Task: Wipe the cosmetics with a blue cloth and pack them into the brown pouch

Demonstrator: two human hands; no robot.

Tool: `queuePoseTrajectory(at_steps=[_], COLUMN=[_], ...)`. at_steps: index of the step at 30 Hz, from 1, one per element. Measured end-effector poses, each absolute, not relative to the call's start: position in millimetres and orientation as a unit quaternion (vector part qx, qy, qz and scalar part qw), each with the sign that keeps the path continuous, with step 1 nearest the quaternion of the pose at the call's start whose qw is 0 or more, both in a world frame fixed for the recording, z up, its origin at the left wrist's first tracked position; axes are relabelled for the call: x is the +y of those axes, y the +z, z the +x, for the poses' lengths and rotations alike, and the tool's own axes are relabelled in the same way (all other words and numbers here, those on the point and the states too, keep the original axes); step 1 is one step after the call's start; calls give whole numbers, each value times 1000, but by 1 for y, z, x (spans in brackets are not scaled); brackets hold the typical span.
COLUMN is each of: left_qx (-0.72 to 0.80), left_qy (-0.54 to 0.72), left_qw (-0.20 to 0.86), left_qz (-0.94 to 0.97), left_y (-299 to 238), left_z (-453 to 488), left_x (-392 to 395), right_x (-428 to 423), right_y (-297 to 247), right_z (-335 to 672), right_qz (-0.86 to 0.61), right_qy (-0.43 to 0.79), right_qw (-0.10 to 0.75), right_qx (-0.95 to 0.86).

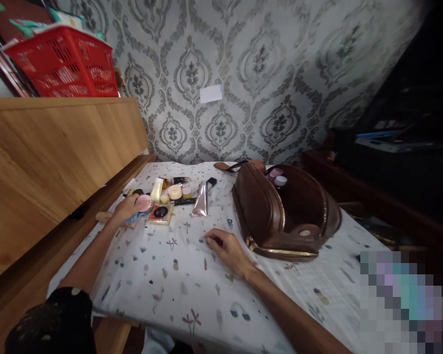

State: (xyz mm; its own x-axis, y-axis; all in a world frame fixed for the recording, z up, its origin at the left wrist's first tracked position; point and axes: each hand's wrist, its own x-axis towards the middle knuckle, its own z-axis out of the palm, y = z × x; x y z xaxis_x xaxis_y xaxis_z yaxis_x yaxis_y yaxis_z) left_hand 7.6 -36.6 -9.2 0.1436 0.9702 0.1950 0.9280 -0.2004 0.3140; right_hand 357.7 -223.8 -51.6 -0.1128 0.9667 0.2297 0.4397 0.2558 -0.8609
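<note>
- Round pink, flat-looking disc [144,202] lies at the fingertips of the left hand [126,209]; whether they grip it, I cannot tell.
- Right hand [227,248], well apart from the left, curls loosely, nothing visible inside, beside the open brown leather bag [256,206].
- Crowding just beyond the left fingertips could make a sideways sweep knock the pale-yellow, white-capped bottle [157,191].

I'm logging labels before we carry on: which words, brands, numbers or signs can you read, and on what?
No text can be read.
Square case: any lettering on its dark disc is too small.
Pink tube: no legible label.
Brown bag: no legible brand.
White card on the wall: no legible writing.
Lower right corner: pixelated, unreadable.
</note>
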Motion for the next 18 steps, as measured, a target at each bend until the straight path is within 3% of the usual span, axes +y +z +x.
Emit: queuePoseTrajectory(at_steps=[7,13,18], left_qx=[640,547,530], left_qy=[237,303,295], left_qw=[54,100,73], left_qz=[729,774,792], left_y=[-12,-13,-10], left_z=[23,40,49], left_x=[-50,-88,-110], right_x=[-226,-228,-222], right_y=[-52,-54,-54], right_z=[358,356,356], right_qz=[-514,-516,-543], right_qy=[308,307,295], right_qw=[427,427,376], right_qx=[-677,-676,-691])
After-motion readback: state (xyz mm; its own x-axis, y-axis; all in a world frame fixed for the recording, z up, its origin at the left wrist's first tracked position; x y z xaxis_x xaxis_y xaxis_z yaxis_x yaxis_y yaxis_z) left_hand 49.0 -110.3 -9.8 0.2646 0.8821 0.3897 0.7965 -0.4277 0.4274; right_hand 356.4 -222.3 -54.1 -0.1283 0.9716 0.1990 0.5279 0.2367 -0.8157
